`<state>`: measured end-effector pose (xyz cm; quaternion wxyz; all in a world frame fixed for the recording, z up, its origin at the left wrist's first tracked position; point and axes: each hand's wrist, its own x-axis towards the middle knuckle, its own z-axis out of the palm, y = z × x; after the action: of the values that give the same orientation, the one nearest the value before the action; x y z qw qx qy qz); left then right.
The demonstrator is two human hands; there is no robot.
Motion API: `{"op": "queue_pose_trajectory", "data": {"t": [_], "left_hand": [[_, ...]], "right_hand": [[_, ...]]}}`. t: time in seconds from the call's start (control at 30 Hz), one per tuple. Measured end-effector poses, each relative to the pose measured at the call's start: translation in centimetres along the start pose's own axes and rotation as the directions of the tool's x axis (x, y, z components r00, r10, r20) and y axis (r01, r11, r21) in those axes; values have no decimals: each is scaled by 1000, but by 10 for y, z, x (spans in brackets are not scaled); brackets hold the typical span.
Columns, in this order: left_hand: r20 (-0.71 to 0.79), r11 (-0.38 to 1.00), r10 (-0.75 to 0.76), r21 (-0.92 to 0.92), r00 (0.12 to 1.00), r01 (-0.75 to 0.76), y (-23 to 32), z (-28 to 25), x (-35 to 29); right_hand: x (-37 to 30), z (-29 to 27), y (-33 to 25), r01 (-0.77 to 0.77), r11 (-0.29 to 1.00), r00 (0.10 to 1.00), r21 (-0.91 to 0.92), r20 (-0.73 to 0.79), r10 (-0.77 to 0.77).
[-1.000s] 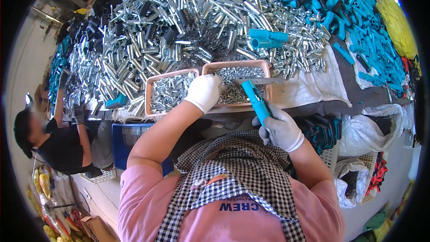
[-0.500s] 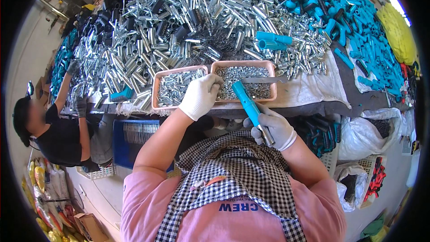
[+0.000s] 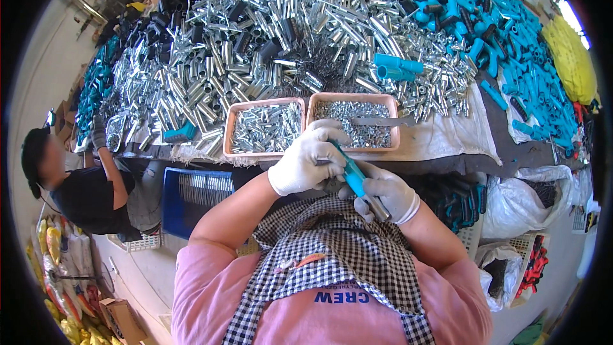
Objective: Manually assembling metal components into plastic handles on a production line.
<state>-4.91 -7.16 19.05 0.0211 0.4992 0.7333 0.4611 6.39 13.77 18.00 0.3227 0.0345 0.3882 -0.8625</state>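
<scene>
My right hand (image 3: pixel 391 194), in a grey-white glove, is wrapped round a teal plastic handle (image 3: pixel 353 177) with a shiny metal tube (image 3: pixel 379 208) at its lower end. The piece slants from upper left to lower right in front of my apron. My white-gloved left hand (image 3: pixel 311 158) is closed at the handle's upper end, its fingers bent against it. Whatever small part those fingers pinch is hidden. Just beyond my hands stand two pink trays: the left tray (image 3: pixel 227 129) holds small metal pins, the right tray (image 3: pixel 397 135) tiny metal pieces.
A flat metal strip (image 3: pixel 377 121) lies across the right tray. Beyond rise heaps of metal tubes (image 3: pixel 211 70) and teal handles (image 3: pixel 511 45). A teal piece (image 3: pixel 399 68) rests on the metal heap. At left a co-worker (image 3: pixel 83 188) works beside a blue crate (image 3: pixel 175 211).
My left hand has come from the trays to the upper end of the teal handle. The right hand still grips the handle, slightly lower. The co-worker's hands have shifted.
</scene>
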Motion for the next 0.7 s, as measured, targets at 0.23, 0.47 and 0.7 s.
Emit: {"op": "queue_pose_trajectory", "data": {"t": [0.23,0.47,0.7], "left_hand": [[353,901,-429,107,831,420,16,-14,2],[563,905,-352,408,748,119,20,-15,1],[547,917,-390,155,740,369,-4,-25,1]], "right_hand": [[6,-5,-3,-27,834,999,-551,-33,11],[19,-18,-6,152,532,988,-833,146,-53],[17,-1,-15,153,-414,924,-897,278,-261]]}}
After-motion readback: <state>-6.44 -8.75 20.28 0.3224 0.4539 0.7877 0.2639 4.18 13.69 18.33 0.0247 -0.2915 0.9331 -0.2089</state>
